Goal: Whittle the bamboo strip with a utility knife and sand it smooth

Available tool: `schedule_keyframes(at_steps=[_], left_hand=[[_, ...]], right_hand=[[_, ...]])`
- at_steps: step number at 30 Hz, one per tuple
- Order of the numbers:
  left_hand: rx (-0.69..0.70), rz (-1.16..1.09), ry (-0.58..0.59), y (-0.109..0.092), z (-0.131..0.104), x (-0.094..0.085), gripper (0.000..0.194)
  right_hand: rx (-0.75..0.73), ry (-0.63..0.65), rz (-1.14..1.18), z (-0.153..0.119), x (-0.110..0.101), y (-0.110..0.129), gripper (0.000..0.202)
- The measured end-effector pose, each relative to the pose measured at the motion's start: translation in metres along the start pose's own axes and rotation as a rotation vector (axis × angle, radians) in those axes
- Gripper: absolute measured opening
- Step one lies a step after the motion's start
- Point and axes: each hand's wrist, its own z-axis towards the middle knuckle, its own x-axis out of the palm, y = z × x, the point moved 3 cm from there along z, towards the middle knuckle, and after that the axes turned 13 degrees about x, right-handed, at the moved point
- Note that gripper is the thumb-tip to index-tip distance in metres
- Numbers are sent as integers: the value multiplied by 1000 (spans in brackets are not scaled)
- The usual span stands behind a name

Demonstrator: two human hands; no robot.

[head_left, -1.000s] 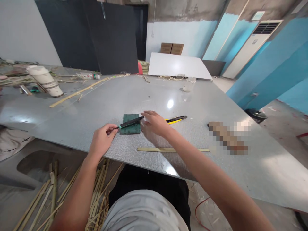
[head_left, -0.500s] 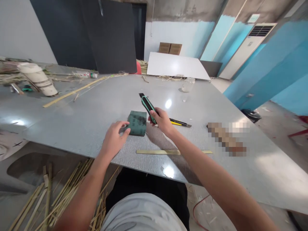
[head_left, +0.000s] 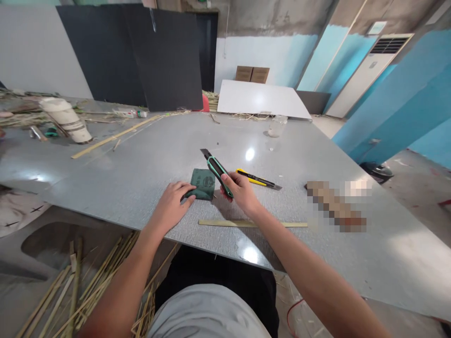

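Note:
My right hand (head_left: 241,191) is closed around a green and black utility knife (head_left: 217,170), its dark blade showing and pointing up and to the left. Fingers of my left hand (head_left: 176,202) rest on the left edge of a dark green square of sandpaper (head_left: 203,184), which lies flat on the grey table (head_left: 158,155). Just beyond my right hand lies a yellow and black cutter (head_left: 259,180). A thin bamboo strip (head_left: 225,223) lies crosswise near the table's front edge, partly under my right forearm.
At the right is a pixelated brown object (head_left: 334,204). A clear jar (head_left: 277,126) stands toward the back. On the left are a white cylindrical container (head_left: 66,119) and a long yellowish strip (head_left: 116,136). Bamboo strips (head_left: 102,277) lie below the table at the left.
The knife in my right hand has moved slightly down, and more of its blade shows. My left fingers have come further onto the sandpaper. More of the yellow cutter is uncovered.

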Motion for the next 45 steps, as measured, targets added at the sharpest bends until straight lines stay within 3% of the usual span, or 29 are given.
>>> schedule_keyframes(at_steps=[13,23,34,39,41,43,45], left_hand=[[-16,-12,-4,4,-2,0,31],[10,-20,-31,6,-4,2,29],[9,-20,-19,4,-3,1,28],[38,24,-33,7,-4,2,29],[23,68,-48,8,-6,1,30],[5,111,-78,10,-8,-1,31],[-1,137,-109,11,-9,-3,31]], right_hand=[[41,116,73,-3,-2,-4,37],[-15,62,-30,-2,-1,-8,43],[10,85,-62,-1,3,-14,42],[43,11,-328,19,14,-6,33],[65,-42,-562,31,23,-1,27],[15,-115,-872,39,35,5,22],[-58,-146,-1028,44,48,9,23]])
